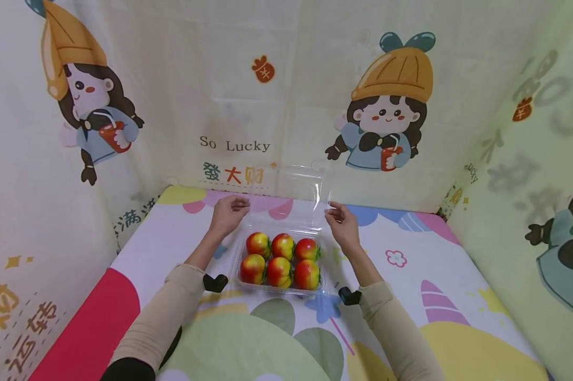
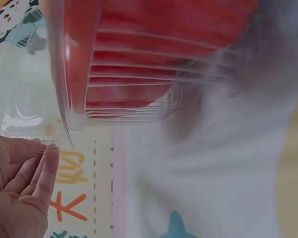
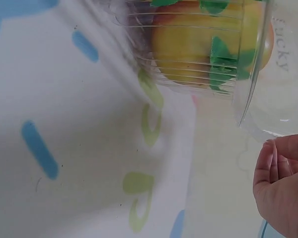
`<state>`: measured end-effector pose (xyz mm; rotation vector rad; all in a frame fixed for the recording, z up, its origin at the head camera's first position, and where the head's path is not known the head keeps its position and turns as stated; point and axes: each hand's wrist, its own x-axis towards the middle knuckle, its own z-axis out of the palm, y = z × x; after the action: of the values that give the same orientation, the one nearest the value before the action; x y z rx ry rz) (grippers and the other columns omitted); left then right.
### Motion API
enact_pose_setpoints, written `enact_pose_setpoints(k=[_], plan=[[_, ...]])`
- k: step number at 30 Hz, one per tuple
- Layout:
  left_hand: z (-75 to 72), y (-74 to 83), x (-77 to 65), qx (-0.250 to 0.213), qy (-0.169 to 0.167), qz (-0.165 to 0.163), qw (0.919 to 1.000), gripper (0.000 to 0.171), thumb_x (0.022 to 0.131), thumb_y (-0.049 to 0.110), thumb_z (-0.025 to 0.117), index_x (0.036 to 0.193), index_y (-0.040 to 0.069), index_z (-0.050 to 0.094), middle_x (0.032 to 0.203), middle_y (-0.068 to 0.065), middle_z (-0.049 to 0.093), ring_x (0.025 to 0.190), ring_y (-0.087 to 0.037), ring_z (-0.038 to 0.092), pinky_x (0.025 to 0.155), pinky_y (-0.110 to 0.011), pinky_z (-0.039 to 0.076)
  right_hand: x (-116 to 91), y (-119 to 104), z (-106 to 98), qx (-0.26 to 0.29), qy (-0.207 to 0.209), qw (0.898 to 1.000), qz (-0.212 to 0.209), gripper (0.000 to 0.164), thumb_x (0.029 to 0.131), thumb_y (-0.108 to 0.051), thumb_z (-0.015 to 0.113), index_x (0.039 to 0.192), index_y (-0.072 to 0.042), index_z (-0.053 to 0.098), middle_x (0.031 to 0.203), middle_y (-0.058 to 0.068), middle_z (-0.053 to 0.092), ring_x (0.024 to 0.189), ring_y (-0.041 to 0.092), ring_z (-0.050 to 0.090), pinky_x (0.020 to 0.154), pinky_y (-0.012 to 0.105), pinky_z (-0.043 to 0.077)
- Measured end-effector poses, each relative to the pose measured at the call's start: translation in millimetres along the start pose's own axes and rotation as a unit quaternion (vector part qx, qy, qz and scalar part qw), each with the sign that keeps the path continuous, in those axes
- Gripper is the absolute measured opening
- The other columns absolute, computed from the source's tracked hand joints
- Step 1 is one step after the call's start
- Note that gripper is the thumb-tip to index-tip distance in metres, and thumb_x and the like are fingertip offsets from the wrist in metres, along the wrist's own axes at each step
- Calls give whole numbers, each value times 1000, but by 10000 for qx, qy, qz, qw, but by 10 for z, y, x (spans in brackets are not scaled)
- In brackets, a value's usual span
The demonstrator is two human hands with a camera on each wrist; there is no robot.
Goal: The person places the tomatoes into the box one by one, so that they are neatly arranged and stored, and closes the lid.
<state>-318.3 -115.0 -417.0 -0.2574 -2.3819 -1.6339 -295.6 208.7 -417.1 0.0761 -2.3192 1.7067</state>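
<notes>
A clear plastic clamshell box (image 1: 281, 292) stands on the table with several red-and-yellow fruits (image 1: 279, 272) in two rows. Its hinged lid (image 1: 291, 198) is raised at the back. My left hand (image 1: 230, 214) pinches the lid's left edge between thumb and fingers, and in the left wrist view the fingertips (image 2: 49, 148) meet the clear plastic. On the other side my right hand (image 1: 342, 225) pinches the lid's right edge. The right wrist view shows thumb and forefinger together at that edge, beside the box's ribbed wall (image 3: 203, 49) and a fruit with green leaves.
A cartoon-printed cloth covers the table (image 1: 381, 286). Printed curtains (image 1: 296, 95) rise behind it and at both sides, the back one close behind the raised lid. Dark wrist cameras (image 1: 215, 283) sit at both cuffs, near the box's sides.
</notes>
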Motion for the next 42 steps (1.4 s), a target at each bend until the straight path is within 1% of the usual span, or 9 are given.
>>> enact_pose_setpoints(k=[7,10,13,17,20,23,29,35,42], plan=[[-46,14,-73,-18,33,194,9998,25,97,4,68,120,-7,70,112,-21,74,104,-33,71,98,-43,57,-91,-59,-45,191,-58,9997,-165,35,102,-6,60,137,-1,61,126,23,66,117,34,63,90,12,49],[-75,23,-119,-73,18,181,9998,24,100,6,64,120,-6,70,112,-20,74,102,-32,73,94,-38,58,-122,-63,-62,299,-105,9993,-194,36,103,-7,59,138,1,59,128,24,65,119,39,61,89,9,48],[-98,27,-162,-211,19,118,9997,24,103,7,60,120,-5,70,112,-20,74,101,-32,73,88,-30,60,-159,-71,-72,435,-186,9986,-223,38,105,-11,57,140,4,56,132,27,63,122,42,59,93,10,49],[-122,44,-213,-544,-3,11,9985,26,104,11,57,120,-5,70,112,-23,73,101,-38,72,84,-24,60,-213,-113,-74,741,-245,9968,-189,41,107,-19,53,140,6,55,135,28,60,126,40,60,100,18,51],[-140,61,-253,-762,-63,-65,9971,33,107,18,53,122,-7,68,114,-25,72,105,-42,71,86,-28,60,-247,-143,-76,976,-233,9949,-136,42,109,-23,50,136,8,56,134,29,60,126,38,60,102,24,51],[-164,82,-294,-835,-113,-136,9963,44,110,28,46,125,-8,67,119,-26,71,109,-40,70,90,-34,59,-285,-162,-87,1109,-226,9935,-135,43,109,-25,48,132,11,57,132,31,60,125,39,60,102,26,51],[-210,106,-395,-796,-279,-343,9958,60,110,42,37,130,-7,66,129,-26,67,115,-37,69,96,-40,56,-378,-136,-137,955,-223,9950,-170,47,110,-29,46,129,12,59,127,31,61,124,44,59,100,23,52],[-243,142,-507,-641,-572,-342,9957,64,110,45,35,135,-6,63,131,-26,66,117,-38,68,98,-42,55,-489,-127,-189,881,-274,9955,-196,50,111,-33,43,126,11,61,122,24,64,123,38,61,100,24,52],[-260,160,-579,-593,-741,-349,9949,64,111,46,30,139,-3,61,128,-26,67,116,-38,68,97,-44,56,-594,-168,-211,1205,-455,9912,-305,54,112,-33,39,124,16,59,125,28,58,126,41,58,102,29,51]])
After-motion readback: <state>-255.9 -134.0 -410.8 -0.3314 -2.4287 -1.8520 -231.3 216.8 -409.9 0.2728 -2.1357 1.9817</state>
